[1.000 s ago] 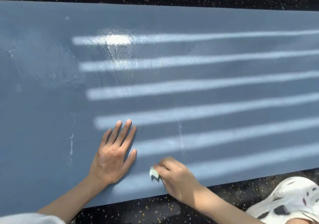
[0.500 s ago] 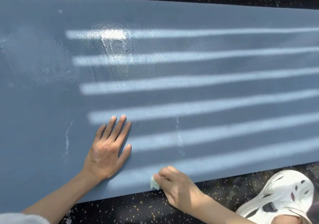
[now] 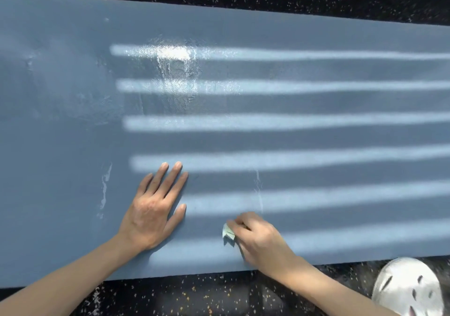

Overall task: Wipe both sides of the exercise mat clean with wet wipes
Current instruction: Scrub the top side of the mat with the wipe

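A blue exercise mat (image 3: 292, 101) lies flat across the dark speckled floor, striped with bands of sunlight. My left hand (image 3: 155, 208) rests flat on the mat near its front edge, fingers straight and together. Just to its right, my right hand (image 3: 258, 240) grips a small folded pale wet wipe (image 3: 228, 233) and presses it on the mat. Only a corner of the wipe shows past the fingers. A wet shiny patch (image 3: 177, 72) glistens on the far part of the mat. Thin white streaks (image 3: 104, 189) mark the mat left of my left hand.
Black rubber floor with pale flecks (image 3: 194, 296) runs along the front and back of the mat. A white shoe with dark slots (image 3: 409, 289) sits at the lower right corner, just off the mat's front edge.
My right hand slid the wipe toward the mat's front edge and has now come back up onto the mat. My left hand has stayed flat in the same spot.
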The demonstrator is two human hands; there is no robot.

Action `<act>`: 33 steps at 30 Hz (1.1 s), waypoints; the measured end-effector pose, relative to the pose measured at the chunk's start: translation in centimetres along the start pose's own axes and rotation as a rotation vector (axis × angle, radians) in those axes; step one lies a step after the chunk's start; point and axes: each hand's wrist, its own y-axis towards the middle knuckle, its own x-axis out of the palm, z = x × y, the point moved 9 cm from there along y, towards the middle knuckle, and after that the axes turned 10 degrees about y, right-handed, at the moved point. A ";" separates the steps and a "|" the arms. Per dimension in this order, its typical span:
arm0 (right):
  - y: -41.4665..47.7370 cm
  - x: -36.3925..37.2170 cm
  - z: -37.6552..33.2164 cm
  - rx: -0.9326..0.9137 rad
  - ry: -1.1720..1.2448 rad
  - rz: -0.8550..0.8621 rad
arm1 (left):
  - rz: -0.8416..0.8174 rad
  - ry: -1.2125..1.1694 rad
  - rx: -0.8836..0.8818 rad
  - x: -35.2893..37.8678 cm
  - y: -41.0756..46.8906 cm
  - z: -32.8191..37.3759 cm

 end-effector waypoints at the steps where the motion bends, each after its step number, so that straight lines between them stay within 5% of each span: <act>1: -0.3 0.2 -0.2 -0.008 0.004 -0.024 | -0.005 0.018 0.001 0.1 0.0 0.0; 5: -3.0 2.3 -1.0 -0.152 -0.044 -0.195 | -0.062 0.115 0.054 0.2 0.3 0.3; 9: 0.7 -1.3 1.0 -0.114 0.043 -0.023 | -0.115 0.165 0.072 -0.7 0.7 1.2; 14: -3.6 2.1 -0.8 -0.292 0.028 -0.365 | -0.022 0.037 0.035 -2.1 2.9 4.0; 19: 2.5 -2.8 1.5 -0.285 -0.012 -0.015 | 0.200 -0.129 -0.327 -2.2 6.9 4.0; 24: -3.9 2.1 -0.3 -0.477 -0.060 -0.385 | 0.251 -0.121 -0.453 -1.2 6.2 3.9; 28: 2.7 -2.8 1.0 -0.381 -0.081 -0.041 | 0.245 -0.138 -0.481 -1.4 6.4 3.8; 33: -3.3 0.7 0.2 -0.497 -0.192 -0.340 | 0.262 -0.168 -0.480 -1.8 6.4 3.8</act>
